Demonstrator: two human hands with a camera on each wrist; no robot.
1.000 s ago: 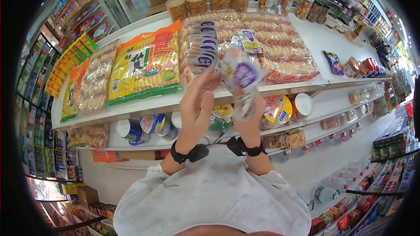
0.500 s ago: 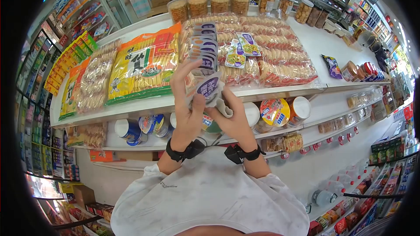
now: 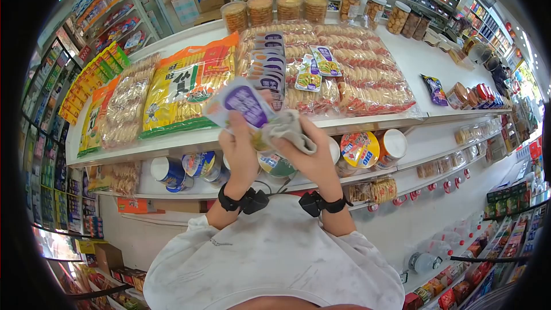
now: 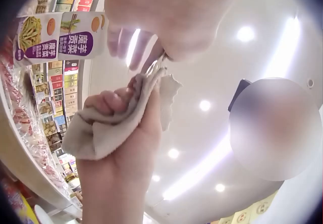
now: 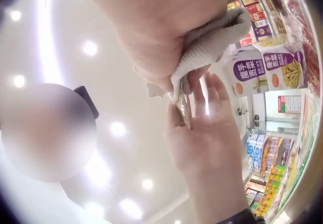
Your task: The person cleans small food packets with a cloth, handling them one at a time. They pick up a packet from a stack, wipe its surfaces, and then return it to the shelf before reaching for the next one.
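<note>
My left hand (image 3: pixel 241 155) pinches a white snack packet (image 3: pixel 236 102) with a purple oval label, its thumb lying on the printed face. A folded grey cloth (image 3: pixel 290 132) is gripped in my right hand (image 3: pixel 314 161) and bears on the packet's right end. In the right wrist view the cloth (image 5: pixel 217 42) wraps the packet's thin edge (image 5: pixel 184 108). Behind the hands, a row of similar purple-labelled packets (image 3: pixel 270 72) stands in a display box. Two more packets (image 3: pixel 309 77) lie on the bagged round crackers (image 3: pixel 373 69).
A yellow and orange snack bag (image 3: pixel 186 89) lies left on the white counter (image 3: pixel 410 51). Tubs of biscuits (image 3: pixel 288 10) and lidded jars (image 3: pixel 399 14) line the back. Below the front edge, instant noodle cups (image 3: pixel 360 148) stand on a lower shelf.
The packet has gone from my right hand to my left and now tilts out to the left. My left hand has drawn back from the display box. The cloth stays in my right hand.
</note>
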